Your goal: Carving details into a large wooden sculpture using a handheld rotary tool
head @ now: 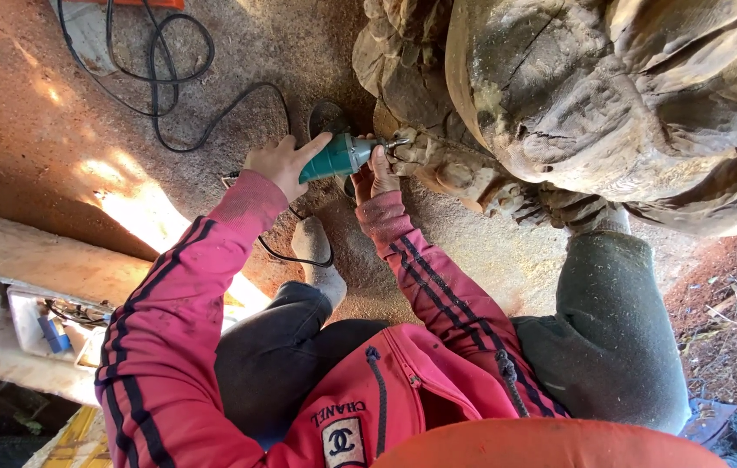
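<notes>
Gripping the green power tool, both hands press its tip against the wood carving's lower edge.

"What was the ground like where you stood?"

"Bare reddish earth, dusted with pale sawdust across the upper left and the middle of the frame. Warm sunlight fell in a bright patch at centre left, and the rest lay in softer shade."

"Anything lying about?"

"A black cable looped over the dirt at the upper left. A pale wooden board sat at the lower left, with a shallow tray of small odds and ends beside it. At the lower right the soil was darker, littered with dry twigs and chips."
</notes>
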